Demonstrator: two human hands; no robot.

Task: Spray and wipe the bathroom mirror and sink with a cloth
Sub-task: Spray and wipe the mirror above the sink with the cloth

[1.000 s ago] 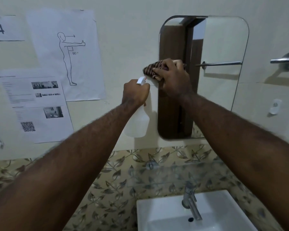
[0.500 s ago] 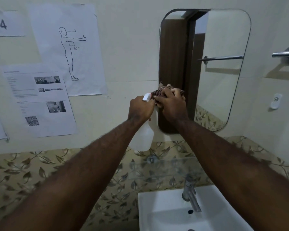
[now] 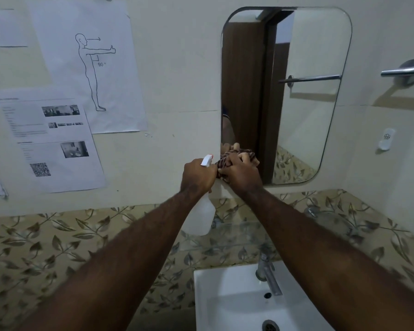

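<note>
A rounded wall mirror point(image 3: 306, 96) hangs above a white sink point(image 3: 227, 304) with a chrome tap point(image 3: 268, 275). My right hand point(image 3: 240, 174) presses a striped brown cloth point(image 3: 225, 160) against the mirror's lower left corner. My left hand point(image 3: 197, 174) sits just left of it, touching it, and grips a translucent white spray bottle point(image 3: 202, 216) by its neck. The bottle's body hangs below that hand and its white nozzle pokes out above the knuckles. Most of the cloth is hidden under my right hand.
Printed paper sheets point(image 3: 50, 139) are taped to the cream wall on the left. A leaf-patterned tile band point(image 3: 46, 247) runs behind the sink, with a glass shelf point(image 3: 239, 235) over the tap. A chrome towel bar point(image 3: 404, 71) and a small white wall hook point(image 3: 385, 139) are at right.
My right hand has dragged the cloth down the mirror's left side from near the top to the bottom corner. My left hand with the bottle dropped alongside it.
</note>
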